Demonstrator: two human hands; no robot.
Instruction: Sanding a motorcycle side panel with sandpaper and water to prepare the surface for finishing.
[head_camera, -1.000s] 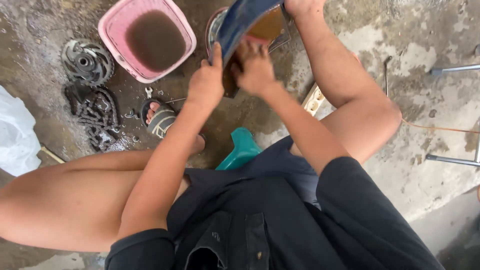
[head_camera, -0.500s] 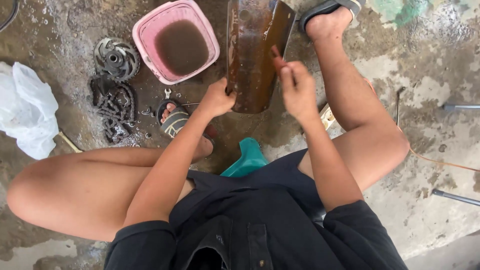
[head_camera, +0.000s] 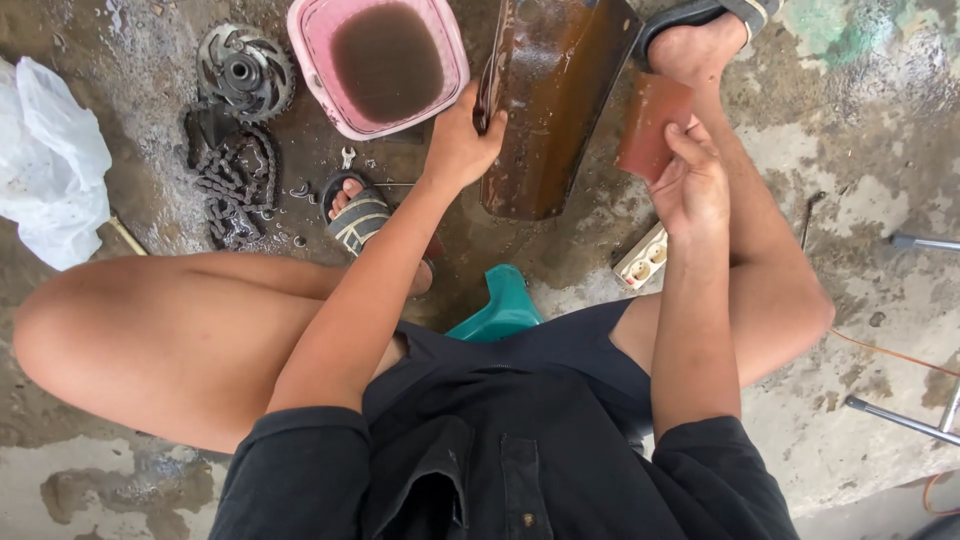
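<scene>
Two bare hands are working over a wet concrete floor, seen from above. The left hand is gripping the left edge of a long, curved, rust-brown metal panel, fingers curling over the rim so their tips are hidden behind it. The panel is standing tilted between the person's feet, its upper end running out of the top of the view. The right hand is pinching a reddish-brown sheet of sandpaper, held just off the panel's right edge and not touching it; the thumb is covering the sheet's lower corner.

Left of the panel, a pink basin is holding murky brown water, its top rim being cut off by the frame. Further left, a toothed sprocket is lying beside a heap of dark chain, with a crumpled white plastic bag at the edge. A green stool is showing only partly under the dark shorts. A white power strip is peeking out beside the right forearm, mostly hidden.
</scene>
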